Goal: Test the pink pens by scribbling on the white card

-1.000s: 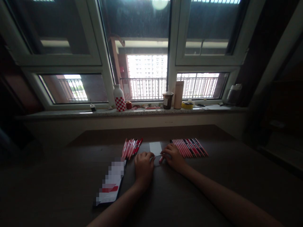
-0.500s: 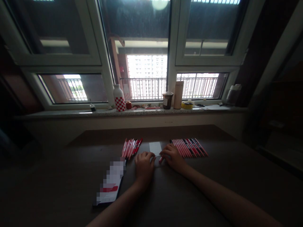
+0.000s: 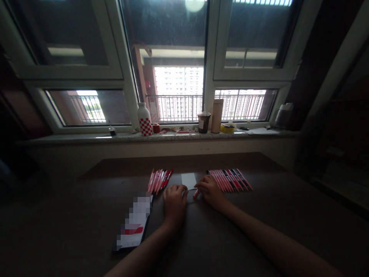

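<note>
My left hand [image 3: 174, 202] and my right hand [image 3: 211, 191] rest close together on the dark table [image 3: 259, 231], fingers curled. Between them they pinch a red pen [image 3: 196, 193], the right hand at its red end and the left at the pale end. A small white paper slip [image 3: 189, 180] lies just beyond the hands. A small bunch of red pens [image 3: 159, 179] lies to the left of it. A longer row of red and dark pens [image 3: 230, 179] lies to the right, beside my right hand.
A flat dark packet with a white and red label [image 3: 133, 227] lies left of my left forearm. The windowsill behind the table carries a red-checked bottle [image 3: 145, 119], a cup [image 3: 204, 122], a tall tumbler [image 3: 217, 110], a yellow tape roll [image 3: 227, 128] and papers.
Both hands stay on the pen, with only slight finger shifts. The view has drifted a little.
</note>
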Action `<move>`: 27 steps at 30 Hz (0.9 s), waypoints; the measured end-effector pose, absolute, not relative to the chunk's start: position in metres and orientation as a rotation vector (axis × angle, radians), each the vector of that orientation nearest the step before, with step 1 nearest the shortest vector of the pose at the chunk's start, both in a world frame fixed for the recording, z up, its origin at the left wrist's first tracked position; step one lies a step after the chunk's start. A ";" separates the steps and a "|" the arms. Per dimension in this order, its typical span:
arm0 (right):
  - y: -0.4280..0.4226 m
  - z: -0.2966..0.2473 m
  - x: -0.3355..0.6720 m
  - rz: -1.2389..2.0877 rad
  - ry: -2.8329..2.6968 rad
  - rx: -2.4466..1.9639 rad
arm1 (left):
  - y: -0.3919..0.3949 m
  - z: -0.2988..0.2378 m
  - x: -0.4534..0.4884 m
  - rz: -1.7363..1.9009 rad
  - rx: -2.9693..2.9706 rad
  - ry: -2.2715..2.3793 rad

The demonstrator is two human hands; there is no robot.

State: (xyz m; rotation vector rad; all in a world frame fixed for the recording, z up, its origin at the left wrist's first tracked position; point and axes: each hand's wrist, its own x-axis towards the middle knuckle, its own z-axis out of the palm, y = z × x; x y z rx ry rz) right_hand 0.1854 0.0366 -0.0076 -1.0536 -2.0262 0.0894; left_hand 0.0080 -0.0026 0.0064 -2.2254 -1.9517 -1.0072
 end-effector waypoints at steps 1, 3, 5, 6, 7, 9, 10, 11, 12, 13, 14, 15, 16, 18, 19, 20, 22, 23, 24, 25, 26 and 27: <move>0.037 -0.008 0.185 0.092 -2.028 -1.053 | -0.003 0.006 0.008 -1.005 -2.227 -1.953; 0.037 -0.008 0.186 0.095 -2.027 -1.054 | -0.002 0.007 0.008 -1.001 -2.233 -1.953; 0.037 -0.008 0.186 0.094 -2.027 -1.058 | -0.003 0.007 0.008 -0.999 -2.237 -1.958; 0.037 -0.008 0.186 0.092 -2.026 -1.062 | -0.003 0.007 0.008 -1.000 -2.239 -1.958; 0.037 -0.008 0.185 0.091 -2.026 -1.064 | -0.002 0.007 0.008 -1.004 -2.240 -1.955; 0.037 -0.008 0.185 0.094 -2.025 -1.065 | -0.002 0.006 0.008 -1.009 -2.235 -1.946; 0.037 -0.008 0.185 0.098 -2.022 -1.066 | -0.002 0.006 0.008 -1.008 -2.226 -1.942; 0.038 -0.008 0.185 0.101 -2.016 -1.066 | -0.002 0.005 0.007 -1.001 -2.213 -1.942; 0.038 -0.008 0.185 0.105 -2.008 -1.067 | -0.001 0.005 0.007 -0.991 -2.196 -1.944; 0.038 -0.008 0.185 0.106 -1.999 -1.069 | -0.001 0.004 0.007 -0.975 -2.178 -1.948; 0.038 -0.009 0.186 0.106 -1.988 -1.073 | -0.001 0.004 0.007 -0.956 -2.161 -1.949; 0.039 -0.009 0.186 0.104 -1.978 -1.079 | -0.001 0.004 0.007 -0.933 -2.145 -1.947; 0.039 -0.009 0.186 0.101 -1.970 -1.086 | -0.001 0.004 0.007 -0.908 -2.130 -1.943; 0.040 -0.010 0.187 0.095 -1.956 -1.102 | -0.002 0.005 0.007 -0.857 -2.103 -1.935; 0.040 -0.010 0.187 0.093 -1.951 -1.108 | -0.002 0.005 0.007 -0.835 -2.090 -1.934; 0.040 -0.010 0.187 0.092 -1.946 -1.110 | -0.003 0.005 0.007 -0.815 -2.080 -1.936; 0.040 -0.011 0.187 0.092 -1.937 -1.109 | -0.004 0.004 0.007 -0.780 -2.067 -1.948; 0.041 -0.011 0.187 0.092 -1.936 -1.106 | -0.004 0.004 0.007 -0.764 -2.064 -1.956; 0.041 -0.011 0.187 0.092 -1.936 -1.103 | -0.004 0.004 0.007 -0.751 -2.060 -1.964; 0.041 -0.011 0.187 0.093 -1.938 -1.103 | -0.004 0.004 0.007 -0.738 -2.056 -1.973; 0.041 -0.011 0.187 0.092 -1.939 -1.104 | -0.003 0.004 0.007 -0.725 -2.050 -1.985; 0.041 -0.011 0.187 0.091 -1.939 -1.105 | -0.003 0.004 0.008 -0.710 -2.044 -1.996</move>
